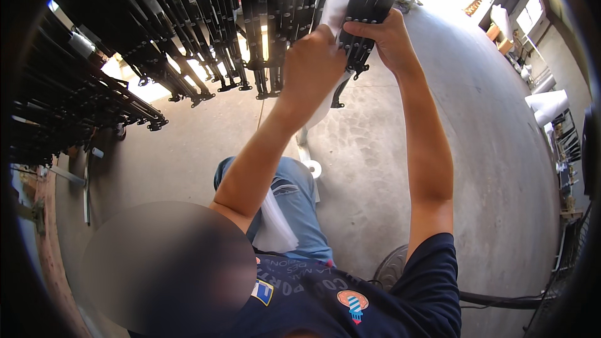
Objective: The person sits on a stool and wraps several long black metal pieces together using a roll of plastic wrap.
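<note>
Overhead, my right hand (385, 37) clamps its fingers around a bundle of slim black metal rods (369, 6) hanging in rows, while my left hand (313, 66) closes on the thin white plastic sleeve (335, 12) beside it, above the smooth grey concrete floor (501, 150).

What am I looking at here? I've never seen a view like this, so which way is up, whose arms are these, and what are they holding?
This is one fisheye picture from a camera worn on a person's head, so straight edges bend near the rim. The two bare arms are that person's own. The left hand and right hand are raised to a bundle of black metal bars hanging from above, with white wrapping material between the hands. More black bars hang in rows to the left. Below lies a concrete floor, with white rolls at the right.
</note>
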{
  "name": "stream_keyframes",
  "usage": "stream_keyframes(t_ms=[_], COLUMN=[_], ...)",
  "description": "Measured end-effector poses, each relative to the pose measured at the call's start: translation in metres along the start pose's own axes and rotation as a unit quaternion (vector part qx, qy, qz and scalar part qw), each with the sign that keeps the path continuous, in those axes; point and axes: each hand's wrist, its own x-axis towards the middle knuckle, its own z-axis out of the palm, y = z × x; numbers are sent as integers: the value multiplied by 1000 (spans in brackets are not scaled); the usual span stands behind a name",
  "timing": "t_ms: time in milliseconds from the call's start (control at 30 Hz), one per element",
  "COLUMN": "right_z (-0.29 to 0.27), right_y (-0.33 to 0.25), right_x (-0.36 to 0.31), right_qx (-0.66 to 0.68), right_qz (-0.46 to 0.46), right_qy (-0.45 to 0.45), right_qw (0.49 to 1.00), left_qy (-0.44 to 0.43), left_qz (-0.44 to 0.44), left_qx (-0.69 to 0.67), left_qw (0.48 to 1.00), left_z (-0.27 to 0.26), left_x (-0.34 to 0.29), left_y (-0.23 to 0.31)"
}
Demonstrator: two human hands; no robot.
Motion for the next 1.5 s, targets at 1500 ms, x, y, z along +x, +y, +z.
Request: stream_keyframes(t_ms=[1500], right_z=[-7], right_y=[-10], right_x=[1], right_qx=[107], right_qz=[54], right_qy=[-73], right_qw=[990], left_qy=[155], left_qz=[132], left_qx=[5], left_qw=[979], left_z=[38], left_x=[-29], left_y=[0])
